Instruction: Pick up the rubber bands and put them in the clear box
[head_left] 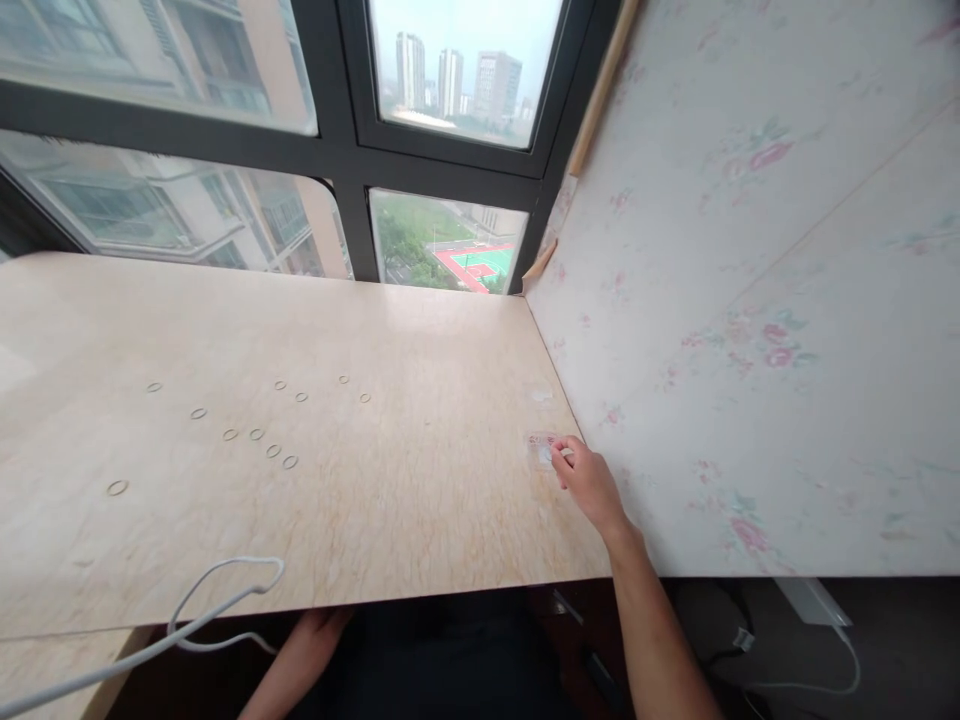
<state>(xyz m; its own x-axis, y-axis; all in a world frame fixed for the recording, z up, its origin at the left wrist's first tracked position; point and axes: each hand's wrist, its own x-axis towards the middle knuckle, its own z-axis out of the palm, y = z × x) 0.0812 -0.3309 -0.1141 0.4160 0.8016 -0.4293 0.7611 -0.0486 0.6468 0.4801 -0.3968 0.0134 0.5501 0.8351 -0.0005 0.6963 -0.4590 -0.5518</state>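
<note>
A small clear packet (538, 457) with red print, on the marbled surface (420, 500).
Thin and see-through, the packet carries its red marking along the far edge, with a pale patch just below. It lies near the flower-patterned wall (720, 250); the right hand's (589, 483) fingertips cover its right part, and whether they pinch it is unclear.
</note>
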